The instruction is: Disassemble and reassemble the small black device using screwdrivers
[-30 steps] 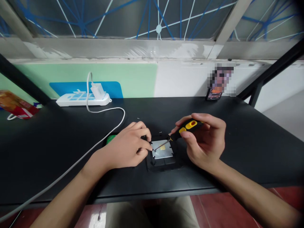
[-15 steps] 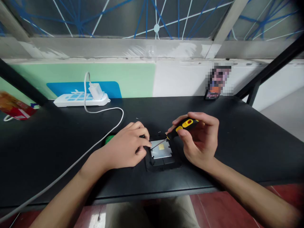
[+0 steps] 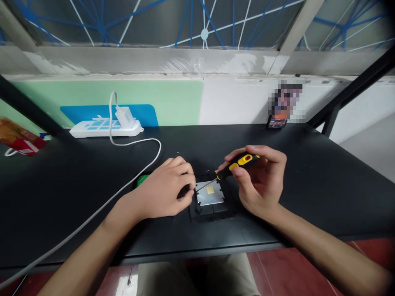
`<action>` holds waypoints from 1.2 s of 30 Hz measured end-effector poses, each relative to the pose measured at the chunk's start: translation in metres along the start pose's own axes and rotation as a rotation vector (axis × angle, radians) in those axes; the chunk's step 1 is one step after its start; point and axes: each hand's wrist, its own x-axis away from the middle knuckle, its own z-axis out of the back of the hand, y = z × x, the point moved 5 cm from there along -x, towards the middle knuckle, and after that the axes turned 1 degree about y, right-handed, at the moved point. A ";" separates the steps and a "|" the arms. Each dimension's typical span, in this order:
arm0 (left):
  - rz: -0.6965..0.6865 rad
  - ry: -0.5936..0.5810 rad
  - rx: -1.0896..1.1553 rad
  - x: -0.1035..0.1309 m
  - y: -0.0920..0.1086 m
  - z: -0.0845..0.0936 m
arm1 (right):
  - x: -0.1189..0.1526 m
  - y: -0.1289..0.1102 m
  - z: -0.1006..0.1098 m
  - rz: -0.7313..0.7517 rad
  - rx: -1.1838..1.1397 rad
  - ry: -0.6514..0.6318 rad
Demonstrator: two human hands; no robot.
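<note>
Right hand (image 3: 265, 183) grips yellow-black screwdriver (image 3: 245, 160) — pointed at left edge of silver plate (image 3: 210, 198). Left hand (image 3: 168, 189) curled beside it — power strip (image 3: 92, 130) behind.

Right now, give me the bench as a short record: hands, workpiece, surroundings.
Left hand: at left edge of silver rectangular metal plate
Right hand: holds black-and-yellow screwdriver
Screwdriver: slants over the plate toward the left hand
Plate: within a black rectangular housing, yellow square on top
Back left: white oblong power strip with white charger
</note>
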 end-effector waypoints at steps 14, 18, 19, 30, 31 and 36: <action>-0.063 0.031 0.009 0.001 0.005 0.001 | -0.002 -0.004 0.006 0.094 0.107 0.027; -0.065 0.034 -0.011 0.001 0.004 0.000 | -0.003 -0.006 0.005 0.109 0.099 0.025; -0.071 0.039 -0.016 0.002 0.004 0.000 | -0.003 -0.006 0.005 0.109 0.098 0.025; -0.130 0.016 -0.091 0.004 0.006 -0.009 | -0.002 -0.004 0.006 0.065 0.147 0.041; -0.127 0.014 -0.089 0.003 0.007 -0.008 | -0.002 -0.004 0.006 0.065 0.150 0.042; -0.104 -0.020 -0.056 0.004 0.007 -0.005 | -0.002 -0.004 0.006 0.053 0.152 0.045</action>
